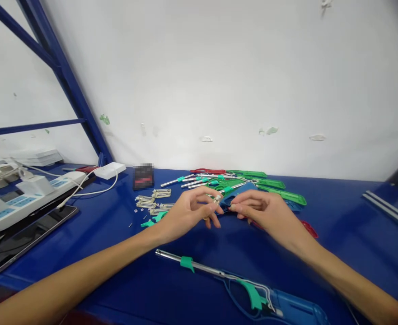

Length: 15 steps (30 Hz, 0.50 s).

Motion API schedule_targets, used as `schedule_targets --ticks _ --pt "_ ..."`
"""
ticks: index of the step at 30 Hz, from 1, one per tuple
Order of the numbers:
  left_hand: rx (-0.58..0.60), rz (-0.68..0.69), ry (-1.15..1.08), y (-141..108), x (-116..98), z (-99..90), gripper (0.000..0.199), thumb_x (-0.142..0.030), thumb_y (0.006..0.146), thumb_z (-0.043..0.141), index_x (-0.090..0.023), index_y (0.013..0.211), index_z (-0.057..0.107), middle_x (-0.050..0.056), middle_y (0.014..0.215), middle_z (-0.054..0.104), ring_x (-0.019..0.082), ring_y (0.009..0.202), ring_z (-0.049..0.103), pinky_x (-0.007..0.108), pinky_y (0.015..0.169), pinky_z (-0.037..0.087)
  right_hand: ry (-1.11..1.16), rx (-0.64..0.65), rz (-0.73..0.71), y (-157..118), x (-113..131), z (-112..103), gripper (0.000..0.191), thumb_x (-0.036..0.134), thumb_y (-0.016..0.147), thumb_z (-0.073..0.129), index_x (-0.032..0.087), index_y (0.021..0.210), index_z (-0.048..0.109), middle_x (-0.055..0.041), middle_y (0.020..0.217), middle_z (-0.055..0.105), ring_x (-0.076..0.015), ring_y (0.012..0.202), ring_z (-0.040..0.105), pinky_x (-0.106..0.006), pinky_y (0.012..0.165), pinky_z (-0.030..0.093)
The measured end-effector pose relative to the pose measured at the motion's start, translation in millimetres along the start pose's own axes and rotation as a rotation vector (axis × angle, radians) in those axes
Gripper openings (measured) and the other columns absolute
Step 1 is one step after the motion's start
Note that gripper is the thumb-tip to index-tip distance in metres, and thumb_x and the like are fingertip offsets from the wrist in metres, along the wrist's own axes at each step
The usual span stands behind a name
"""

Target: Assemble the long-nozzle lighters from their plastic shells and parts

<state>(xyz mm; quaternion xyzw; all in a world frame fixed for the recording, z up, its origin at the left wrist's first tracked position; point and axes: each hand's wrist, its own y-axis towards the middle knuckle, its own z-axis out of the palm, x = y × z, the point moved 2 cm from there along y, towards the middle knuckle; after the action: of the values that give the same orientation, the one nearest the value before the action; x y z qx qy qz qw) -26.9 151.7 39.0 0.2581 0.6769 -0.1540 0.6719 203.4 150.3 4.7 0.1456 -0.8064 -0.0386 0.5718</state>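
Note:
My left hand (199, 207) is closed on a small whitish part with a metallic look (217, 198), pinched between thumb and fingers. Just to its right, my right hand (258, 207) has thumb and forefinger pressed together; whatever lies between them is too small to name. Both hands are raised over the table, fingertips close together. Below them lies a blue long-nosed lighter (297, 307) with its inside showing: a metal tube (202, 266), a green trigger (253, 293) and white wires. Behind the hands are several green lighter shells (280, 194) and metal tubes, partly hidden by the fingers.
Left of the hands lie several pale frame-like parts (161, 193), small screws and green pieces (158, 216). A dark packet (143, 176) stands behind them. Farther left are a power strip (25, 198), cables and a phone (29, 239). Metal tubes (388, 210) lie at the right.

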Motion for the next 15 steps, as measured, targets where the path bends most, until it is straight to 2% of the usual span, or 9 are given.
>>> schedule_targets --ticks 3,6,10,12,15 --pt "0.007 -0.008 0.029 -2.3 2.1 5.4 0.045 -0.051 0.088 0.084 -0.019 0.113 0.066 0.005 0.093 0.071 0.018 0.073 0.075 0.028 0.067 0.055 0.052 -0.010 0.023 -1.0 7.1 -0.6 0.043 0.059 0.092 0.078 0.018 0.103 0.072 -0.0032 0.088 0.078 -0.0187 0.078 0.075 -0.031 0.065 0.060" --pt "0.014 -0.014 0.060 -4.5 3.6 8.2 0.040 -0.047 0.089 0.083 -0.018 0.113 0.068 0.004 0.089 0.069 0.017 0.075 0.074 0.027 0.068 0.053 0.092 -0.060 0.024 -2.3 16.4 -0.7 0.051 0.070 0.078 0.084 0.023 0.092 0.071 -0.0067 0.089 0.080 -0.0226 0.078 0.076 -0.029 0.057 0.055" --pt "0.028 -0.016 0.107 -6.0 5.7 8.6 0.038 -0.045 0.093 0.075 -0.017 0.119 0.073 0.006 0.092 0.071 0.017 0.076 0.071 0.026 0.066 0.049 0.102 -0.108 0.033 -6.9 27.5 -0.6 0.043 0.064 0.076 0.087 0.025 0.084 0.074 -0.0042 0.082 0.078 -0.0171 0.064 0.067 -0.029 0.054 0.052" --pt "0.035 -0.007 0.123 -6.9 5.9 8.6 0.038 -0.048 0.095 0.071 -0.017 0.118 0.075 0.007 0.094 0.071 0.015 0.073 0.065 0.026 0.064 0.046 0.112 -0.096 0.059 -9.8 30.9 0.5 0.038 0.060 0.078 0.088 0.025 0.087 0.077 -0.0037 0.077 0.076 -0.0188 0.067 0.069 -0.030 0.057 0.054" --pt "0.055 0.004 0.140 -9.5 4.5 9.2 0.038 -0.050 0.098 0.066 -0.018 0.114 0.078 0.004 0.089 0.065 0.012 0.066 0.050 0.025 0.059 0.037 0.135 -0.064 0.089 -13.0 33.4 3.3 0.037 0.057 0.080 0.087 0.024 0.094 0.080 -0.0062 0.080 0.078 -0.0227 0.078 0.074 -0.030 0.058 0.055"
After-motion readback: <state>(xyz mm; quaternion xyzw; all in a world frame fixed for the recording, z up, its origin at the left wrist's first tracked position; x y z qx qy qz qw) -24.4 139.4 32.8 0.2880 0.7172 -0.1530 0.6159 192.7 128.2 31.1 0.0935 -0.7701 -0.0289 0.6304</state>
